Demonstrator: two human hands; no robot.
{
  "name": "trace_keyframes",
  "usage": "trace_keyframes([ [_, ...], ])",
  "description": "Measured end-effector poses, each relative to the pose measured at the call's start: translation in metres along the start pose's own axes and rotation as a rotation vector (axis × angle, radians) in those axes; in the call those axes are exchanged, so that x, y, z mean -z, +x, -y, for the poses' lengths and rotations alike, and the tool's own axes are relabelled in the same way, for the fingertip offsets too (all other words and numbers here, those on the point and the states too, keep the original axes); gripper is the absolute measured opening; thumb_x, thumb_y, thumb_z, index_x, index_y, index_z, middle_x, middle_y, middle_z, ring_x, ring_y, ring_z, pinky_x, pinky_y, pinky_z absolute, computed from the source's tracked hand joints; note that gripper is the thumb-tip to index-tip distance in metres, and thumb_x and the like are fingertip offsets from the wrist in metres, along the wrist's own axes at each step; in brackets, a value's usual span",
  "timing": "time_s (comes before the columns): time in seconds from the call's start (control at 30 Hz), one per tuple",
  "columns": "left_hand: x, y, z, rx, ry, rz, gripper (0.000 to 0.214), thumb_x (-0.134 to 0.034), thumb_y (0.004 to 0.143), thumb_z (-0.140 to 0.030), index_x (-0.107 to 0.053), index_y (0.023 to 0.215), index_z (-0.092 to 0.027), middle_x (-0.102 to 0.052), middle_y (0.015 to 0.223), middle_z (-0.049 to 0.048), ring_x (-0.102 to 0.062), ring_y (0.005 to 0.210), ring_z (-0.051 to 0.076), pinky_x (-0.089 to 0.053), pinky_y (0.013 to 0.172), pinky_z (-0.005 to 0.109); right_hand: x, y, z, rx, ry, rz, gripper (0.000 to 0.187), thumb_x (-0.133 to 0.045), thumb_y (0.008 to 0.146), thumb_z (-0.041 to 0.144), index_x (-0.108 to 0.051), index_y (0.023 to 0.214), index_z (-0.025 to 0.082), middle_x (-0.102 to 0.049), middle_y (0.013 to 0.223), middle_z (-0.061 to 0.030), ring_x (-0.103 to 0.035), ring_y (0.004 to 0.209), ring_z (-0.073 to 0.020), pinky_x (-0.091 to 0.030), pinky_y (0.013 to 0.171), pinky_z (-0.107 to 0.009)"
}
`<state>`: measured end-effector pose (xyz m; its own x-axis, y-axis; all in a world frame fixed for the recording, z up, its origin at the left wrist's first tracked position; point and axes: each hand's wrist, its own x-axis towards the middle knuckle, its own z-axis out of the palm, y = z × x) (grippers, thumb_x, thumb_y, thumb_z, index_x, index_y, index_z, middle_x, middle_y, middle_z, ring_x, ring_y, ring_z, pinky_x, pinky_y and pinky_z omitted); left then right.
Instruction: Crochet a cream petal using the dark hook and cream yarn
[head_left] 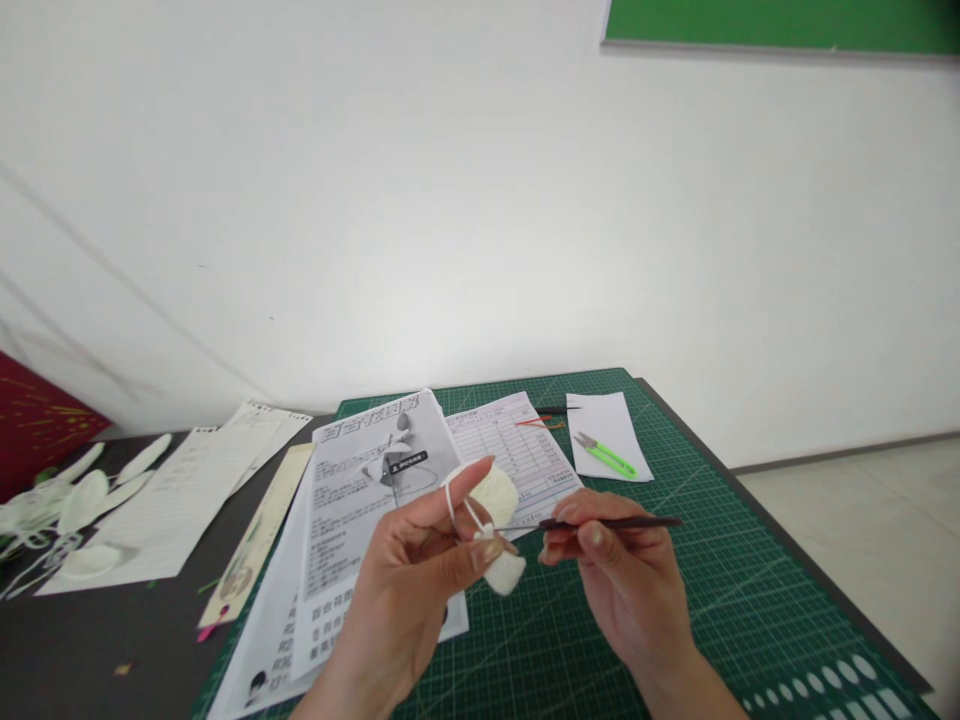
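Note:
My left hand (420, 570) pinches a small white crocheted piece (506, 572) between thumb and fingers, with white yarn looped over its raised index finger. In my right hand (619, 570) is a crochet hook (645, 522) with a dark handle, gripped like a pen. Its thin metal shaft points left and meets the crocheted piece at my left fingertips; the hook's tip is too small to make out. Behind the left hand lies a ball of cream-white yarn (495, 494), partly hidden by the fingers.
A green cutting mat (525, 650) carries printed sheets (360, 490), a form (517, 440) and green-handled thread snips (606, 456) on white paper (600, 420). To the left are a ruler-like strip (259, 540), handwritten sheets (180, 490) and several white crocheted petals (82, 500).

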<state>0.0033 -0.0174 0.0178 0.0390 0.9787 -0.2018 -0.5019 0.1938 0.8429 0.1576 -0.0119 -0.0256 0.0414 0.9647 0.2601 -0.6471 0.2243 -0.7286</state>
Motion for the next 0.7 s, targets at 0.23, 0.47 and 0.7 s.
trace_keyframes([
  [0.23, 0.001, -0.001, -0.002, 0.012, 0.004, 0.008, 0.046, -0.082, 0.055, -0.010, -0.076, 0.099, -0.020, -0.065, 0.061, -0.0017, -0.062, 0.059, 0.011, -0.049, 0.063, 0.019, 0.002, -0.001, 0.001, 0.019, -0.021, -0.031, 0.005, -0.075, 0.074, 0.021, -0.076, 0.079, 0.019, -0.073, 0.072, -0.0032, -0.070, 0.057, -0.0146, -0.060, 0.052, -0.022],
  [0.47, 0.004, -0.001, -0.008, 0.082, -0.006, 0.067, 0.046, -0.081, 0.054, -0.009, -0.076, 0.098, -0.018, -0.064, 0.059, -0.0014, -0.062, 0.054, 0.011, -0.047, 0.059, 0.018, 0.010, 0.002, 0.007, 0.093, -0.111, 0.120, 0.006, -0.072, 0.078, 0.021, -0.076, 0.082, 0.019, -0.070, 0.076, -0.0040, -0.068, 0.065, -0.0147, -0.059, 0.059, -0.024],
  [0.7, 0.006, 0.003, -0.010, 0.156, 0.007, 0.173, 0.041, -0.080, 0.053, -0.009, -0.078, 0.094, -0.016, -0.064, 0.054, -0.0016, -0.060, 0.053, 0.010, -0.044, 0.057, 0.017, 0.010, 0.004, 0.009, -0.111, 0.018, 0.062, 0.008, -0.071, 0.079, 0.023, -0.075, 0.080, 0.016, -0.073, 0.066, -0.0029, -0.069, 0.054, -0.0107, -0.057, 0.053, -0.016],
])
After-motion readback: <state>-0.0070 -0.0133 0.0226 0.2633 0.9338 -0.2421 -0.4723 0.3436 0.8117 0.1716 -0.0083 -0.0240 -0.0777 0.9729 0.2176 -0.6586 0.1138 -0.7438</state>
